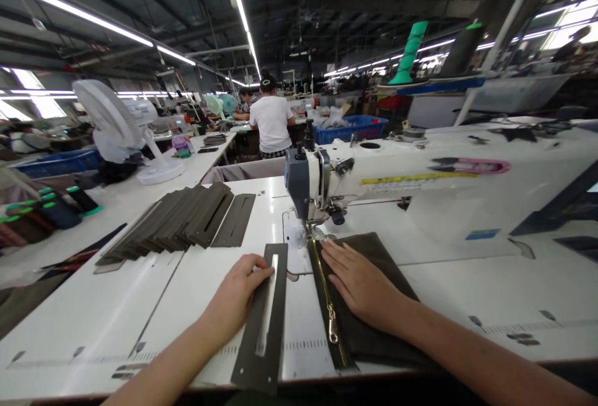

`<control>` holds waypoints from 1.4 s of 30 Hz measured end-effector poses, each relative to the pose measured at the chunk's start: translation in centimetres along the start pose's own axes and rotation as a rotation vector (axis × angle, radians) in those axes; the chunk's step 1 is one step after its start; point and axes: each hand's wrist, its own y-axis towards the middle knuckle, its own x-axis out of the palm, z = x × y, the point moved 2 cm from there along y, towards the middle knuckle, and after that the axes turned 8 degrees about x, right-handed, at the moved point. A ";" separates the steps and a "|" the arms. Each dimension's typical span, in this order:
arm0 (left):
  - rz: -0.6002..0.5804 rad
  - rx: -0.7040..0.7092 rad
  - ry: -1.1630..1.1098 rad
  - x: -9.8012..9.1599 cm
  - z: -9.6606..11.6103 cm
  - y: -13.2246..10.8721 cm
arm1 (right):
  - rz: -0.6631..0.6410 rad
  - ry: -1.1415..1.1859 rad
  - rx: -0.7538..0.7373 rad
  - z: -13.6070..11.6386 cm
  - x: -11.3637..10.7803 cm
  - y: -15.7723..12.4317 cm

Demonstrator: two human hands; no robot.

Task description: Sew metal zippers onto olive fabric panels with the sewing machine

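Note:
My left hand point(243, 281) pinches the left edge of a dark olive slotted panel point(276, 331), a long strip with a narrow opening through its middle. The panel lies on the white sewing table, left of the needle. Flat with fingers stretched out, my right hand point(357, 275) rests on a folded dark fabric piece point(378, 247). Along that piece's left edge runs a gold zipper point(322, 269) with a metal pull point(332, 325). Its far end reaches the presser foot of the sewing machine point(308, 207). A gap of table separates the panel from the zipper piece.
A fanned stack of slotted panels point(172, 219) lies on the left, with a single panel point(234, 219) beside it. Pink-handled snips point(471, 165) rest against the machine arm. A white fan point(161, 169) and thread spools point(58, 210) stand left. A person point(271, 121) works ahead.

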 end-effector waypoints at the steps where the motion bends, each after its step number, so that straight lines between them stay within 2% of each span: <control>1: 0.046 -0.007 0.008 0.2 -0.3 0.4 | -0.005 -0.006 0.012 -0.1 0.1 -0.1; 3: 0.161 0.047 0.004 0.6 -0.2 0.9 | -0.001 -0.006 0.033 -0.5 0.1 -0.4; 6: 0.270 0.215 -0.001 1.8 1.4 1.9 | 0.010 0.042 0.041 -1.3 -0.4 -0.9; 8: 0.252 0.273 0.045 2.8 2.8 2.9 | 0.013 0.096 0.032 -1.6 -0.7 -1.1; 10: 0.186 0.292 0.123 3.9 4.0 4.0 | 0.012 0.137 0.020 -1.7 -0.9 -1.1; 13: 0.106 0.294 0.225 4.8 4.8 4.8 | 0.004 0.161 0.021 -1.6 -1.0 -1.1; 24: 0.052 0.274 0.307 4.6 4.8 4.9 | 0.011 0.186 0.060 -1.3 -0.9 -1.0; 31: 0.025 0.305 0.333 4.6 4.7 5.4 | -0.101 0.172 0.100 -1.6 -0.9 -0.6; 42: 0.100 0.482 0.467 4.4 4.0 5.4 | -0.113 0.291 0.153 -1.3 -1.3 -0.3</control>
